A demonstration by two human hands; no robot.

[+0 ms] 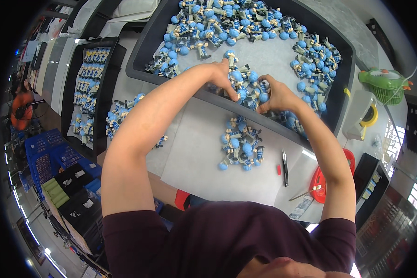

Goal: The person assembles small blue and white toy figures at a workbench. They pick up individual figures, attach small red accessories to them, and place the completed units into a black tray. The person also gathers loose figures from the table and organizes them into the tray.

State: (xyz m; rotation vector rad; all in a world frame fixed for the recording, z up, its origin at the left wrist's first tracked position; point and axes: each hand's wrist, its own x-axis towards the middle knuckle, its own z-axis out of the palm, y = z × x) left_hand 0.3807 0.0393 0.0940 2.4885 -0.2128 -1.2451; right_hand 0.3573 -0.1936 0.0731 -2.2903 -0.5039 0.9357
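Observation:
Both hands reach over the near wall of a large dark tray [139,65] holding many small figurines with blue heads and blue-and-grey bodies. My left hand [221,78] curls round one side of a cluster of figurines [246,85]. On the other side, my right hand [278,95] is bent round the same cluster, thumb low and fingers arched. The two hands hold the bunch between them; some fingertips are hidden among the figurines. A separate pile of figurines [241,143] lies on white paper [194,157] just in front of the tray.
A black box [111,83] with rows of figurines stands at left, loose figurines [118,116] beside it. Tweezers [285,169], a small red piece [279,170] and a red dish [317,185] lie at right. Beyond are a yellow tape roll [369,116] and a green basket [384,85].

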